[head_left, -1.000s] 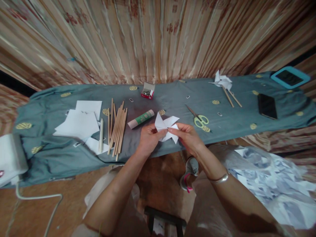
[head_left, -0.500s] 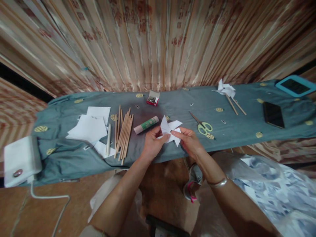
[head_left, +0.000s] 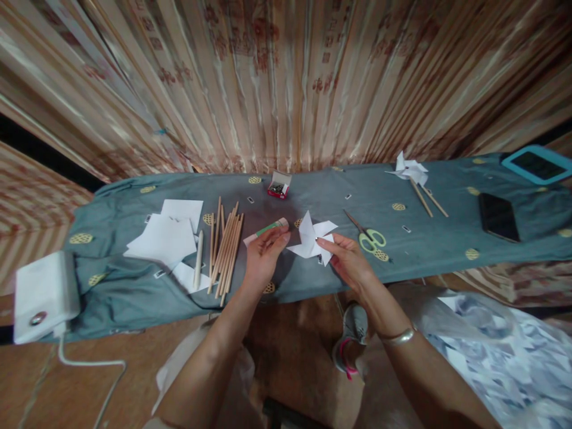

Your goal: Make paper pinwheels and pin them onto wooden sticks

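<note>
A white paper pinwheel [head_left: 308, 236] with folded blades is pinched in my right hand [head_left: 351, 259]. My right thumb lies at its centre, where a small dark pin head shows. My left hand [head_left: 263, 256] is apart from the pinwheel, to its left, with its fingers loosely bent and nothing seen in them. It hovers in front of a green and pink glue stick [head_left: 277, 226] and covers part of it. Left of that hand lies a bundle of thin wooden sticks [head_left: 229, 247]. Scissors [head_left: 370, 238] with light green handles rest just beyond my right hand.
A small red box of pins [head_left: 279, 186] stands open at the back. White paper sheets [head_left: 163, 238] and a white pen-like stick [head_left: 198, 262] lie left. Finished pinwheels [head_left: 410, 170] on sticks, a phone [head_left: 498, 217] and a blue-framed tablet [head_left: 538, 164] are right. A white device [head_left: 44, 295] sits far left.
My left hand has let go of the pinwheel and moved left toward the glue stick. My right hand keeps the pinwheel, now slightly further right. The view has shifted a little.
</note>
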Tool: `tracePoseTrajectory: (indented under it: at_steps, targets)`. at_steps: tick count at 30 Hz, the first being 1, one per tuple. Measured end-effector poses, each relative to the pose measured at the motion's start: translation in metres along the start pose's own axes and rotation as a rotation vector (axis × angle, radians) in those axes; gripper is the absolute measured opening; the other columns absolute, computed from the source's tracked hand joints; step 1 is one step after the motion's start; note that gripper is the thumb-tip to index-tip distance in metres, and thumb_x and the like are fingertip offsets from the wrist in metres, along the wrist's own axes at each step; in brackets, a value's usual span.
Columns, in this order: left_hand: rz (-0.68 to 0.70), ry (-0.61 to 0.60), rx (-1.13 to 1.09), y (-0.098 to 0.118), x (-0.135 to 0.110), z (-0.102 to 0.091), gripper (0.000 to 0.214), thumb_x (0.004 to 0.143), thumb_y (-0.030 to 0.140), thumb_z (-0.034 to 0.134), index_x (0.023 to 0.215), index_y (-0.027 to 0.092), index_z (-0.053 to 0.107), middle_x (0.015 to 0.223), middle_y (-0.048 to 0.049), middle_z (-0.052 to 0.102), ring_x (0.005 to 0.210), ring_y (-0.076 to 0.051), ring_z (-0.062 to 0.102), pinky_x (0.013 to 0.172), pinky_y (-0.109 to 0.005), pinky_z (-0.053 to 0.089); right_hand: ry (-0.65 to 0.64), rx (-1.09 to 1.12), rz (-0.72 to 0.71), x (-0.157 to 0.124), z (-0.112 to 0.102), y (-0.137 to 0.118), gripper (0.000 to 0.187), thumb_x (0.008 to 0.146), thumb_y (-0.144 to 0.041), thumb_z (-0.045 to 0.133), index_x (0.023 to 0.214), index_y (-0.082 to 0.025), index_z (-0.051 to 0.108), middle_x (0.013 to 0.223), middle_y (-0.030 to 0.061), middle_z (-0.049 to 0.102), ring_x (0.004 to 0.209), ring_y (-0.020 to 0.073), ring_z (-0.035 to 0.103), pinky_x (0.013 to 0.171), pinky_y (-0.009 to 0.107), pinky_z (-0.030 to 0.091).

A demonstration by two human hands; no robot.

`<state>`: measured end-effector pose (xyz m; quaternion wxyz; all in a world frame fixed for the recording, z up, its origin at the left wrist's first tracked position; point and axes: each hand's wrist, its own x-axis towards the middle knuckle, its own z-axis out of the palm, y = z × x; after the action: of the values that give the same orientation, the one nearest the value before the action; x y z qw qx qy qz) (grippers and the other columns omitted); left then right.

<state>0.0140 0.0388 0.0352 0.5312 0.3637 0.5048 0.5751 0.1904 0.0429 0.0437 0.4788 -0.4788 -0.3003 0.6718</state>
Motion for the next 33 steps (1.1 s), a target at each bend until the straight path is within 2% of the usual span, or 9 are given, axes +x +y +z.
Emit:
tracePoseTrajectory:
  at_steps: [3, 7, 10, 13, 19, 28, 31, 33]
  targets:
    - [0.112, 0.029, 0.219, 0.008, 0.008, -0.014, 0.032, 0.074, 0.044, 0.071, 0.089, 0.016, 0.076, 0.090, -0.0080, 0.076, 0.084, -0.020, 0.070, 0.081, -0.031, 0.052, -0.004, -0.012, 0.001, 0.000, -0.001, -0.001, 0.028, 0.053, -0.038, 0.092, 0.070, -0.022, 0.077, 0.069, 0.0000, 0.077, 0.058, 0.0140, 0.066, 0.063, 0.027, 0.052]
    - [0.320, 0.093, 0.759, 0.020, 0.024, -0.048, 0.023, 0.083, 0.034, 0.059, 0.087, 0.019, 0.076, 0.091, -0.0068, 0.074, 0.085, -0.020, 0.067, 0.079, -0.030, 0.050, -0.011, -0.021, -0.021, -0.001, -0.004, -0.003, 0.028, 0.053, -0.039, 0.091, 0.070, -0.022, 0.077, 0.069, 0.0003, 0.077, 0.059, 0.0151, 0.067, 0.065, 0.028, 0.054]
    - [0.292, 0.159, 1.127, 0.025, 0.031, -0.074, 0.021, 0.081, 0.027, 0.056, 0.082, 0.020, 0.076, 0.089, -0.0077, 0.073, 0.080, -0.022, 0.066, 0.076, -0.031, 0.050, -0.011, -0.017, -0.020, -0.002, -0.007, -0.004, 0.028, 0.054, -0.038, 0.091, 0.071, -0.022, 0.077, 0.070, 0.0007, 0.077, 0.060, 0.0151, 0.067, 0.066, 0.029, 0.055]
    - [0.260, 0.146, 1.330, 0.026, 0.031, -0.089, 0.020, 0.081, 0.027, 0.056, 0.082, 0.021, 0.076, 0.085, -0.0081, 0.073, 0.082, -0.025, 0.067, 0.075, -0.032, 0.049, 0.000, -0.010, -0.011, -0.002, -0.009, -0.006, 0.027, 0.054, -0.037, 0.091, 0.071, -0.022, 0.076, 0.070, 0.0000, 0.076, 0.059, 0.0144, 0.067, 0.066, 0.029, 0.054]
    - [0.240, 0.091, 1.429, 0.024, 0.025, -0.090, 0.021, 0.081, 0.028, 0.057, 0.085, 0.020, 0.076, 0.091, -0.0108, 0.072, 0.086, -0.028, 0.068, 0.073, -0.034, 0.049, 0.009, -0.016, -0.032, -0.004, -0.008, -0.007, 0.025, 0.055, -0.038, 0.091, 0.068, -0.022, 0.075, 0.069, 0.0007, 0.076, 0.060, 0.0147, 0.066, 0.064, 0.029, 0.054]
    - [0.259, 0.088, 1.481, 0.024, 0.025, -0.084, 0.021, 0.080, 0.028, 0.056, 0.075, 0.022, 0.075, 0.084, -0.0098, 0.073, 0.085, -0.028, 0.068, 0.072, -0.034, 0.050, -0.009, -0.031, -0.044, -0.008, -0.007, -0.006, 0.028, 0.054, -0.040, 0.091, 0.070, -0.022, 0.076, 0.067, 0.0005, 0.075, 0.059, 0.0148, 0.065, 0.061, 0.028, 0.053]
    - [0.251, 0.133, 1.416, 0.022, 0.026, -0.087, 0.021, 0.078, 0.027, 0.055, 0.074, 0.021, 0.075, 0.085, -0.0095, 0.074, 0.084, -0.027, 0.069, 0.073, -0.034, 0.050, -0.005, -0.029, -0.039, -0.010, -0.007, -0.006, 0.028, 0.053, -0.040, 0.091, 0.068, -0.022, 0.075, 0.067, 0.0004, 0.075, 0.058, 0.0146, 0.065, 0.062, 0.028, 0.053]
    - [0.242, 0.192, 1.294, 0.022, 0.027, -0.089, 0.020, 0.075, 0.030, 0.057, 0.075, 0.020, 0.074, 0.084, -0.0084, 0.074, 0.081, -0.025, 0.069, 0.075, -0.034, 0.051, -0.002, -0.020, -0.036, -0.011, -0.007, -0.007, 0.028, 0.053, -0.039, 0.091, 0.068, -0.022, 0.075, 0.067, 0.0003, 0.075, 0.058, 0.0144, 0.065, 0.063, 0.028, 0.053]
